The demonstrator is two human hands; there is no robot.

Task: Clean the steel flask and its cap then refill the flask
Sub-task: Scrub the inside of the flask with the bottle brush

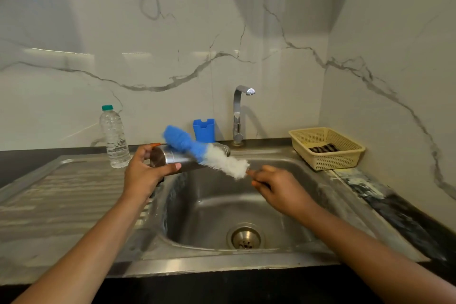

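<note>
Over the sink point(217, 202), fingers of the left hand point(142, 176) curl round the sideways steel flask point(170, 157). Those of the right hand point(278, 190) pinch the bottle brush point(212, 154) by its handle. Best to steady the flask and scrub full-length.

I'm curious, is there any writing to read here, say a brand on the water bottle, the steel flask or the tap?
None: no text can be read anywhere in this picture.
plastic bottle: clear, no label showing.
steel flask: bare metal on the side in view.
blue holder, tap, basket, brush: no marks to be seen.
</note>
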